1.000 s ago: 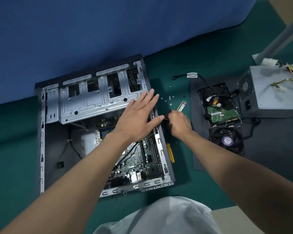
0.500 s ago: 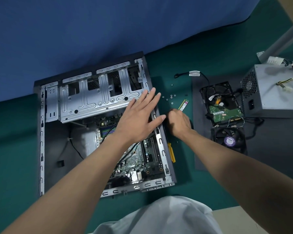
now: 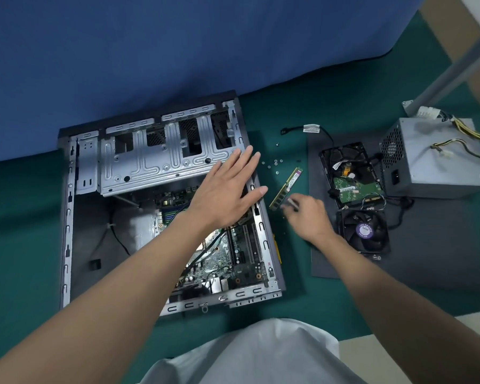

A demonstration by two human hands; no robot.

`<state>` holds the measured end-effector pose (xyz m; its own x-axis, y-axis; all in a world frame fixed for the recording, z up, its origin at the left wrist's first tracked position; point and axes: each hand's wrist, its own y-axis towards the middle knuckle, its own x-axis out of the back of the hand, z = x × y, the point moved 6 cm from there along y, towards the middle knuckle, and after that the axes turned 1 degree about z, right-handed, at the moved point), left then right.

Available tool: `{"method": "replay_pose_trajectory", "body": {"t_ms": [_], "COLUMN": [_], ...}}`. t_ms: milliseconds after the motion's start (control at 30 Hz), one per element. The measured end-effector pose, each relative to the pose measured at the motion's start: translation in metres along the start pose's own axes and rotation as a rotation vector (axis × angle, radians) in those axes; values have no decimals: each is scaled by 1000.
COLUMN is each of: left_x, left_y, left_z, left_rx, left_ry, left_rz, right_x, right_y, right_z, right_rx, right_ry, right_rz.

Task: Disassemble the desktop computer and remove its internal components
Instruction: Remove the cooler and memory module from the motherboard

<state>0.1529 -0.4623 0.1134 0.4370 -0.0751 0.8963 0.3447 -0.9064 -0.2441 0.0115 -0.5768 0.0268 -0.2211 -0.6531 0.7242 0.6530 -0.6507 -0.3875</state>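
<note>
Desktop computer case [image 3: 155, 167] lies on its side at centre left of the frame, open face up, so that the motherboard [image 3: 233, 256] in its lower half can be reached from above; the silver drive cage [image 3: 161, 156] spans its upper half. The left hand [image 3: 227, 192] lies flat over the case's right rim, fingers [image 3: 244, 162] spread and straight, gripping nothing; I judge it is there to steady the chassis while the other hand works beside it. Just right of that rim, the right hand [image 3: 306, 214] hovers low over the green desk [image 3: 302, 300], its fingers curled toward the near end of a memory stick [image 3: 287, 188]. Motion blur hides the fingertips, so I cannot tell whether they pinch the stick or something small beside it, or nothing at all. The stick lies aslant next to the case, probably set down within easy reach. Above it, loose screws [image 3: 275, 163] are gathered in one patch, likely so they are not lost. A yellow object [image 3: 277, 248] shows against the case's outer right wall; what it is I cannot say. Further right, on a dark mat [image 3: 327, 261], the removed parts are grouped apart from the case: a hard drive [image 3: 349, 178] board side up, a cooling fan [image 3: 365, 231] below it, and a power supply [image 3: 438, 159] at the right edge, its cables trailing. A black cable [image 3: 311, 128] lies above the mat. The motherboard is not yet out
</note>
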Motion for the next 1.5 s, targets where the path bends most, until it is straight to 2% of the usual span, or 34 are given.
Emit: {"method": "replay_pose_trajectory", "body": {"t_ms": [100,200,300,433,467,533,633,733,867,1000,1200,1367,1500], "left_x": [6,13,19,29,31,30,28,27,25,25,24,26,24], "left_y": [-17,-46,-80,-125,-138,-158,-178,-190,-199,-195,-198,-198,-197], "left_z": [24,68,110,148,158,174,185,192,200,203,207,206,207], "left_rx": [70,188,281,362,384,416,421,382,395,437,540,536,559], "left_ry": [32,101,160,215,219,241,281,262,132,59,-86,-104,-98], "left_rz": [-64,-108,-123,-210,-221,-214,-200,-197,-240,-303,-344,-367,-345], "right_x": [38,67,74,44,31,4,-30,-55,-88,-115,-136,-139,-141], "right_y": [-2,-7,-23,-44,-47,-49,-49,-46,-40,-35,-29,-28,-30], "right_z": [20,56,106,169,182,203,222,235,248,258,257,257,262], "right_rx": [-15,69,167,251,268,321,349,334,303,376,362,315,354], "right_ry": [221,300,431,737,727,531,291,253,293,40,-164,-141,-187], "right_rz": [-122,-122,-46,122,153,168,112,46,76,83,89,84,92]}}
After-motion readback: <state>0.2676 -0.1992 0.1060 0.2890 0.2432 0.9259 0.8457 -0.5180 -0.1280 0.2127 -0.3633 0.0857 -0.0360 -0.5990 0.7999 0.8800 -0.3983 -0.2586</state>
